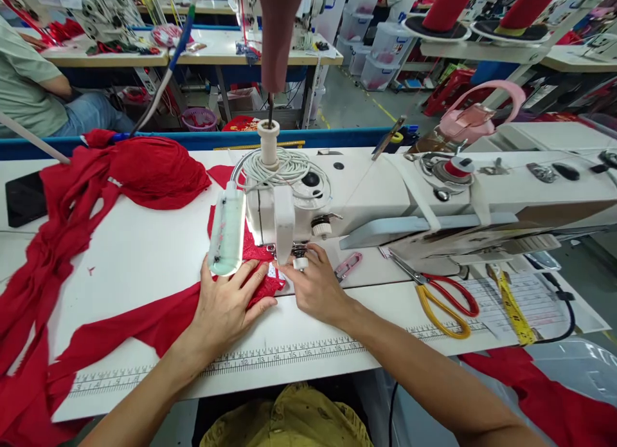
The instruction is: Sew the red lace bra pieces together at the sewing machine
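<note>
My left hand (231, 302) lies with spread fingers on a piece of red fabric (164, 315), just in front of the sewing machine (371, 183). The fabric runs from under the machine's head out to the left. A small white printed patch (272, 271) shows on the red cloth between my two hands. My right hand (315, 283) is at the right of the needle area, its fingers curled near the presser foot and partly hidden by the machine. What those fingertips hold, if anything, I cannot make out. A clear plastic guard (226, 228) stands above my left fingers.
A red fabric bundle (149, 170) and a black phone (25, 199) lie at left. Scissors (441, 299), a pink clip (348, 265) and a yellow tape measure (515, 305) lie at right. Thread cones (450, 6) stand above. A person in green (33, 80) sits beyond the table.
</note>
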